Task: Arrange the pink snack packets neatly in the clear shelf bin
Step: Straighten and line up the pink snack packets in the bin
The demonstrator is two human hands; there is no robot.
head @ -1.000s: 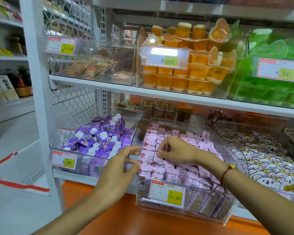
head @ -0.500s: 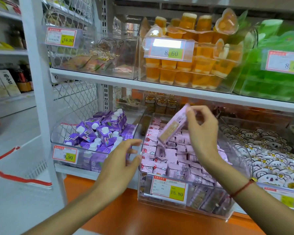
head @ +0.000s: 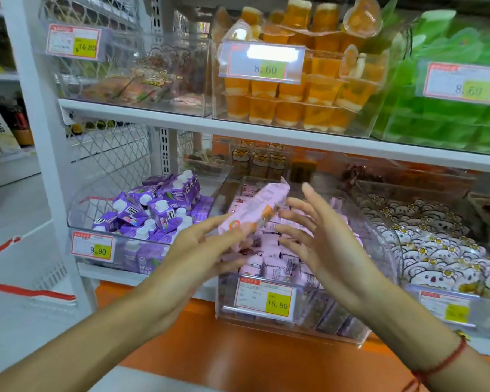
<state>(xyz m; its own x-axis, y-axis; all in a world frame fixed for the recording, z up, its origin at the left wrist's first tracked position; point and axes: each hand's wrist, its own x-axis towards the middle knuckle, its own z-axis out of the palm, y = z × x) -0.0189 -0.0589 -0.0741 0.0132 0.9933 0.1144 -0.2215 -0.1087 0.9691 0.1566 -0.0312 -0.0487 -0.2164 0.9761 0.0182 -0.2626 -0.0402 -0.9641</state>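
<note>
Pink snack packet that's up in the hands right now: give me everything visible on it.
The long pink snack packet looks like a glossy plastic wrapper, with small blurred print and an orange-red round mark near its lower end. It is tilted, lower end toward the left hand, upper end up and right, raised above the clear shelf bin of similar pink packets. The left hand's fingers hold its lower end; the right hand is spread beside it, and fingertip contact cannot be told through the blur.
</note>
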